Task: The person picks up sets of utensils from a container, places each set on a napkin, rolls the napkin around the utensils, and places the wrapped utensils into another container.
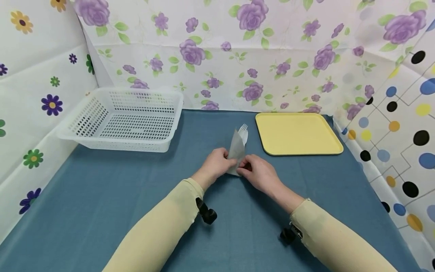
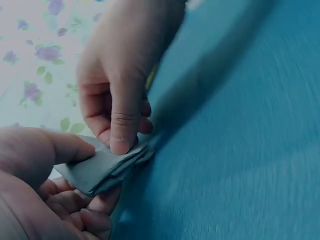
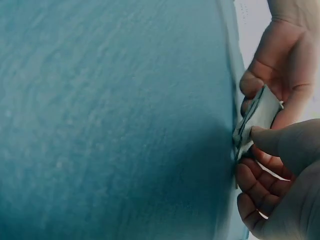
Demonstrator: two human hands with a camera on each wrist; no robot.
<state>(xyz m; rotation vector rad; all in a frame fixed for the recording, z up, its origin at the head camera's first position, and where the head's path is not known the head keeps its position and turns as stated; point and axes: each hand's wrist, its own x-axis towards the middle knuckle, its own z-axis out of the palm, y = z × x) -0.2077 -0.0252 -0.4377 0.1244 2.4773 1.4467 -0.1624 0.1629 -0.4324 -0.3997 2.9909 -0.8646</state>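
Observation:
A grey folded napkin (image 1: 236,146) is wrapped around white cutlery, and the tines of a white fork (image 1: 244,129) stick out of its top end. My left hand (image 1: 216,165) grips the napkin from the left, its thumb lying across the front. On the other side my right hand (image 1: 259,173) pinches the napkin's lower edge between thumb and fingers. In the left wrist view the layered folds of the napkin (image 2: 102,167) show between both hands. The right wrist view shows the napkin (image 3: 265,111) edge-on, with the cutlery hidden inside it.
To the left at the back is a white perforated plastic basket (image 1: 136,145). A yellow tray (image 1: 299,134) lies at the back right. Blue cloth (image 1: 112,211) covers the table, and patterned sheets hang along the back and both sides.

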